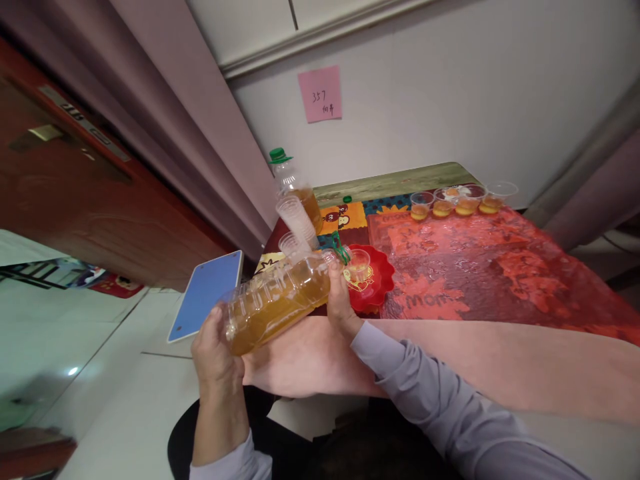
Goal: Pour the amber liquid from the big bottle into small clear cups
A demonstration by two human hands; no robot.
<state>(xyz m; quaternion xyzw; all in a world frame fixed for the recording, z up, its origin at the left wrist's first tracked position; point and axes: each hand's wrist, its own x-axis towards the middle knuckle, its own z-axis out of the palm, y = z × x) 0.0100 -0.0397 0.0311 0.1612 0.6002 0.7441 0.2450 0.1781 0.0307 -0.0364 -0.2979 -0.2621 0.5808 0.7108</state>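
Bottle [275, 310] tilts over the near left corner of the table [500, 293], our left hand [215, 350] clasping its base, our right hand [343, 300] its neck; we seem to be pouring, which next asks a steady mouth over the cup [360, 267].

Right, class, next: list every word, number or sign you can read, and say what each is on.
"357": handwritten on the pink note; the characters under it are too small to read surely.
"mom": on the tablecloth, with a fainter, similar word farther back.
Door strip: markings too blurred to read.
Red plate: yellow markings, unreadable.
Held bottle: no readable lettering.
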